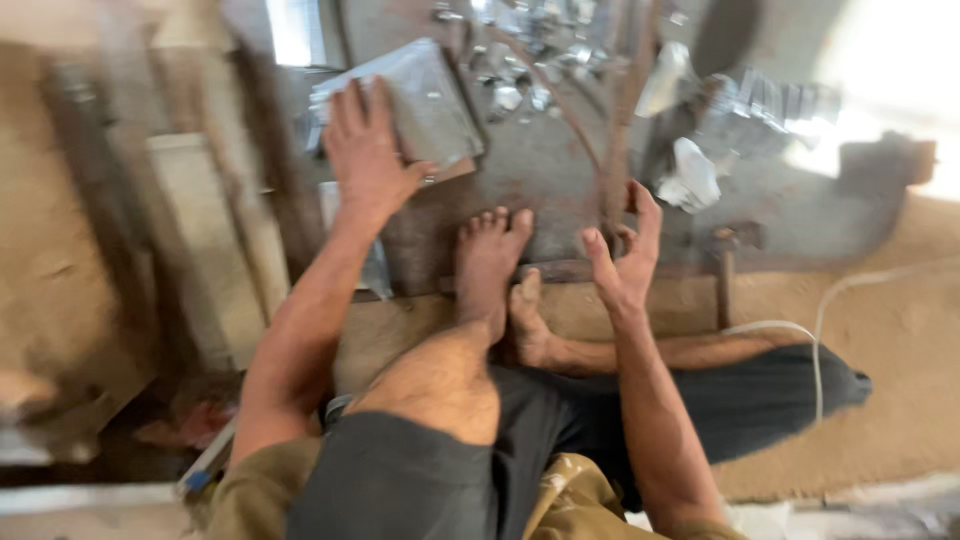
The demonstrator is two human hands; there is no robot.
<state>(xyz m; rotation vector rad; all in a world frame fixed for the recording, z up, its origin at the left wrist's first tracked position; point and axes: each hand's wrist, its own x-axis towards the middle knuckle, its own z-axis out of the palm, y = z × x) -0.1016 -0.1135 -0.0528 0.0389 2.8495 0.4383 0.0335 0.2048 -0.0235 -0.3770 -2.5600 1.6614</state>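
Grey, flat rectangular sheet-metal piece (415, 100) lies on the rusty metal floor plate (560, 180). Left hand (365, 150) rests flat on its near edge, fingers spread. Right hand (625, 250) open, empty, beside a thin upright rod (615, 130), possibly touching; blurred.

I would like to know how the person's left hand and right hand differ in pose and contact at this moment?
The left hand lies palm down on a grey metal sheet piece; the right hand holds nothing. The left hand's fingers lie flat and together; the right hand's are raised and spread near an upright rod. Both are bare and motion-blurred.
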